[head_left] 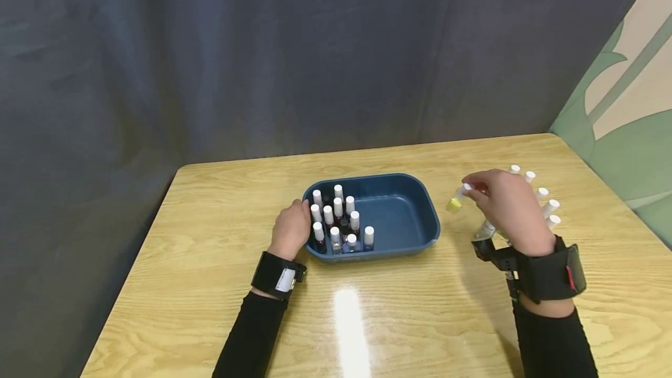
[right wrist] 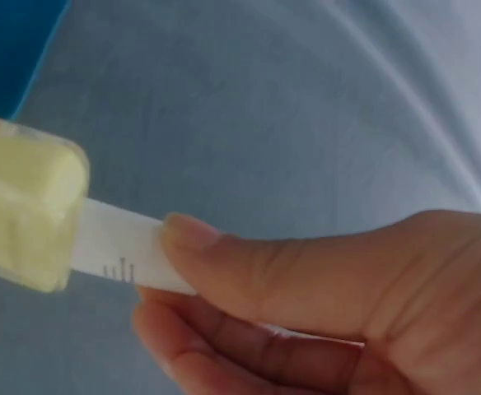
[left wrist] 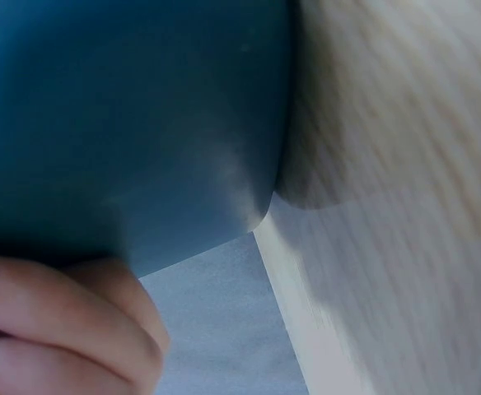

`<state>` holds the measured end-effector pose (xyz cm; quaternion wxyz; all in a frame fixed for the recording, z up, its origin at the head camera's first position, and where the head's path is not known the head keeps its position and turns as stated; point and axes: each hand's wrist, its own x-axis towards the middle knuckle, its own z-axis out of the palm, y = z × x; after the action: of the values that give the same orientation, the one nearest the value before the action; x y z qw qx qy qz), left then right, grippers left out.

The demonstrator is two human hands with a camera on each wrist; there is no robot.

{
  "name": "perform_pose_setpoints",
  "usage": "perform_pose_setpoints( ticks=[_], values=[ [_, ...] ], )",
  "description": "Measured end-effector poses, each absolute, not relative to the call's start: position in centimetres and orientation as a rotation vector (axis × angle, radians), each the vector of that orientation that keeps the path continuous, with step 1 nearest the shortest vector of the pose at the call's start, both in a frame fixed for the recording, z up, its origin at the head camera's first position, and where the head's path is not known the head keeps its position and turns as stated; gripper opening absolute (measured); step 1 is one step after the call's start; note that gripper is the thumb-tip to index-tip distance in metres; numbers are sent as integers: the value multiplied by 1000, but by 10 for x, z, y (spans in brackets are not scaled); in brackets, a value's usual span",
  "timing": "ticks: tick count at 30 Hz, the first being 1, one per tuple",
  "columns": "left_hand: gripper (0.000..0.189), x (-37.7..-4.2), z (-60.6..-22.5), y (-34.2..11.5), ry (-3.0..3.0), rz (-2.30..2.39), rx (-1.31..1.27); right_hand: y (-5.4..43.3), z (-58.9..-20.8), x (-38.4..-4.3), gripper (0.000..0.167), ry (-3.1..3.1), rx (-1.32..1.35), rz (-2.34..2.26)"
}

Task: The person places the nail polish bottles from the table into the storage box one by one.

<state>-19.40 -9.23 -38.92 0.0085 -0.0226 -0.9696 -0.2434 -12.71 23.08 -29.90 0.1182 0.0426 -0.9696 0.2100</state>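
- right hand (head_left: 509, 209) has a little yellow bottle (head_left: 455, 204) by its white cap (right wrist: 117, 247), thumb on one side and fingers on the other, a proper pinch
- my guess on why the cap: it's long and slim so it makes an easy handle, and the glass part stays out of the fingers, you can see the pale yellow all the way through it
- bottle is tilted, glass end lower and aimed toward the tray side, sitting between the blue tray (head_left: 399, 214) and the bottles on the right, can't say for sure how high off the table (head_left: 210, 249) it is
- left hand (head_left: 291, 226) is at the tray's left end, fingers bent against the outer wall in the left wrist view, so I'd call it a grip, can't tell where the thumb sits. Probably there to stop the tray sliding around
- tray contents: roughly eleven white-capped bottles (head_left: 338, 207), mostly upright and packed into the left part, some dark, a couple clear or bluish, one dark top I can't make out. Bare floor shows on the right
- bunching them up like that probably helps them prop each other
- more white-capped bottles (head_left: 550, 207) past the right hand, partly blocked by it, so no honest count
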Motion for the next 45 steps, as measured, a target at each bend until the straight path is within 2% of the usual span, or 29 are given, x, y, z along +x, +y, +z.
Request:
perform_pose_setpoints(
  ticks=[7, 15, 26, 45],
  values=[
    [41, -194, -387, -90, -3033, -758, -81, 187, -294, -131, 17, -2847, 262, 618],
    [41, -194, -388, -85, -3032, -775, -76, 155, -309, -136, 15, -2878, 417, 574],
    [41, -194, -392, -85, -3041, -793, -51, 139, -326, -133, 10, -2911, 546, 526],
    [40, -195, -389, -86, -3031, -789, -68, 129, -333, -133, 17, -3043, 553, 557]
  ],
)
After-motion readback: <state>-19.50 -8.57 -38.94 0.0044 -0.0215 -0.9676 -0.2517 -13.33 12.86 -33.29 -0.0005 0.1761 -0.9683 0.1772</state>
